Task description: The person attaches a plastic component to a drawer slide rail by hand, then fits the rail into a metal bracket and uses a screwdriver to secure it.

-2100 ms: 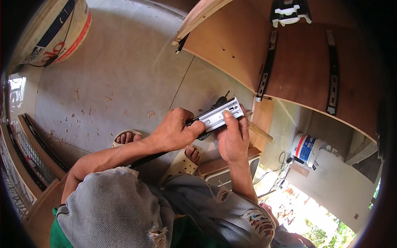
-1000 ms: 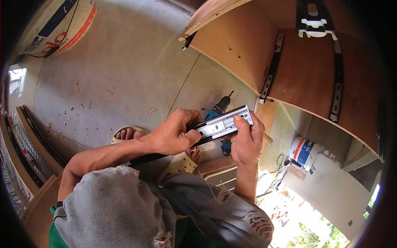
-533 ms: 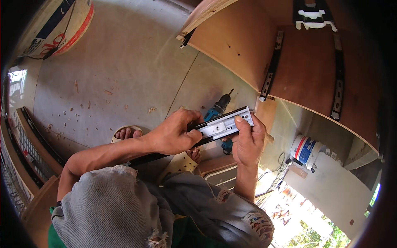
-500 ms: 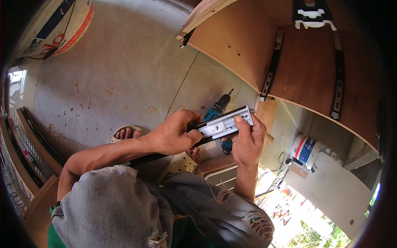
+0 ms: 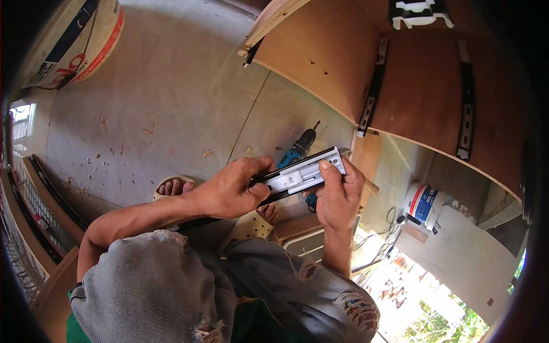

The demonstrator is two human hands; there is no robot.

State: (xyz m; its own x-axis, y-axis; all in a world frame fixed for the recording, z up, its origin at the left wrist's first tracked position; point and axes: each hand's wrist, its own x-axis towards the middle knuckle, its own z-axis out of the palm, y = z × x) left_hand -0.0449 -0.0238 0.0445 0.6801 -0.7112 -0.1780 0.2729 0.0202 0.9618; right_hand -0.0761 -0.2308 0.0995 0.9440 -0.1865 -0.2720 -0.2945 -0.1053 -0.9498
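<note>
Both my hands hold a drawer slide (image 5: 294,179) in front of my knees, its silvery inner channel and white plastic piece facing up, its outer rail black. My left hand (image 5: 237,186) is closed round its middle, thumb and fingers pinching the edges. At the far right end, my right hand (image 5: 339,194) grips it with the thumb pressed on top of the channel. The black rail runs back down-left beneath my left forearm. Just beyond the slide lies a blue and black cordless drill (image 5: 297,147) on the floor, partly hidden by the slide.
A wooden cabinet (image 5: 423,97) with black slides (image 5: 374,88) fixed inside stands at upper right. Wood chips dot the tiled floor (image 5: 171,86). A large paint bucket (image 5: 91,51) stands far left, a smaller bucket (image 5: 423,204) at right. Wooden pieces with black rails (image 5: 54,194) lie at left.
The slide and both hands have shifted slightly left in view, and my left hand sits a little further back from the white piece. Both hands keep their grip.
</note>
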